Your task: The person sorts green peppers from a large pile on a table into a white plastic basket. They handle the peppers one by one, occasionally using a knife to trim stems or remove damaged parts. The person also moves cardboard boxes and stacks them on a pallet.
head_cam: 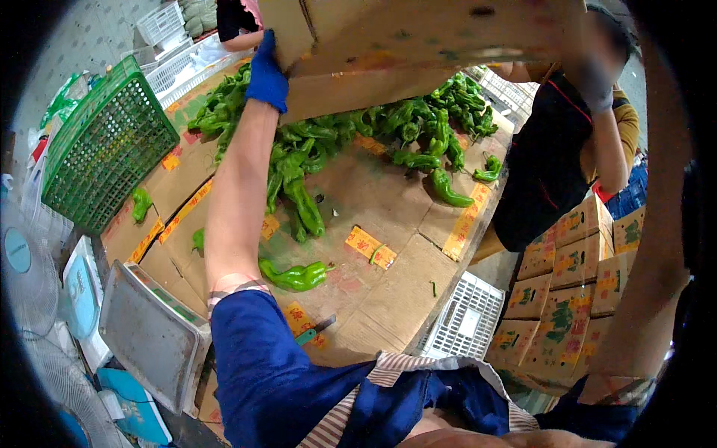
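Note:
My left hand (pixel 268 75), in a blue glove, grips the left end of a large cardboard box (pixel 425 39). The box is raised above the far part of the table and hides some of what lies behind it. My right arm (pixel 638 291) reaches up along the right rim of the picture, and its hand is out of view. Below the box, a heap of green peppers (pixel 409 120) spreads over the cardboard-covered table (pixel 381 302). Closer to me lies a single green pepper (pixel 297 275), with a green-handled knife (pixel 315 329) beyond my left sleeve.
A green plastic crate (pixel 109 145) stands tilted at the table's left edge, near a platform scale (pixel 151 336). On the right are a person in a dark apron (pixel 546 162), stacked cartons (pixel 560 297) and a white crate (pixel 465 316). Another person's arm (pixel 243 40) shows at the far left.

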The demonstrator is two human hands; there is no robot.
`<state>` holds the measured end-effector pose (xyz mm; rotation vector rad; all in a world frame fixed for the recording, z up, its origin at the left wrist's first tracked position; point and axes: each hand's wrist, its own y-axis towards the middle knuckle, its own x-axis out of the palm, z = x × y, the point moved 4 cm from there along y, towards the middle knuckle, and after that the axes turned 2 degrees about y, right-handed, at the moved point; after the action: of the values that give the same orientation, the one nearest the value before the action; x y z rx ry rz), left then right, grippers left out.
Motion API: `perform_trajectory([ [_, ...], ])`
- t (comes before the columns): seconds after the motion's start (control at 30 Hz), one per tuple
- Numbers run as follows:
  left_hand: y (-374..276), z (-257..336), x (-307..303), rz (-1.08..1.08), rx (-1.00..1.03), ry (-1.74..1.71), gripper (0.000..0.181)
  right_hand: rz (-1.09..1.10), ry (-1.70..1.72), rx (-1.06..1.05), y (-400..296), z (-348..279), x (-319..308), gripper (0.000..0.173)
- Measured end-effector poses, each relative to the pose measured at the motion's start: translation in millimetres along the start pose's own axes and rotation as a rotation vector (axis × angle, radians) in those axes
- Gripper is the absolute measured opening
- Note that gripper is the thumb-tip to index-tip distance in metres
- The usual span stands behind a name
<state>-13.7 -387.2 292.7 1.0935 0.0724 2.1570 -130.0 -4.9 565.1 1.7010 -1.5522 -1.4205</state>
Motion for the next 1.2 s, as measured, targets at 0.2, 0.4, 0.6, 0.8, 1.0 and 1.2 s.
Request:
perform_trajectory([
  [0.2, 42.2, 55.4, -26.8, 0.064, 0.155, -0.007, 0.045, -0.102, -0.071, -0.036, 12.0, -5.6, 18.4, 0.046],
  [0.4, 53.0, 98.0, -59.1, 0.064, 0.228, 0.052, 0.050, -0.198, -0.095, -0.102, 5.0, -10.6, 26.7, 0.047],
  [0.6, 54.8, 94.7, -18.7, -0.028, 0.170, 0.021, 0.054, -0.256, -0.266, -0.154, -13.2, -35.4, -12.0, 0.049],
  [0.8, 29.4, 100.9, 29.3, 0.128, 0.288, 0.161, 0.056, -0.291, -0.311, -0.219, -28.8, -42.6, -30.0, 0.050],
  [1.0, 21.3, 140.9, 68.8, -0.370, 0.082, -0.109, 0.054, -0.305, -0.306, -0.309, -38.0, -57.4, -42.5, 0.052],
  [1.2, -3.7, 141.9, 137.5, -0.125, 0.265, 0.035, 0.057, -0.319, -0.329, -0.360, -55.7, -56.3, -70.5, 0.053],
])
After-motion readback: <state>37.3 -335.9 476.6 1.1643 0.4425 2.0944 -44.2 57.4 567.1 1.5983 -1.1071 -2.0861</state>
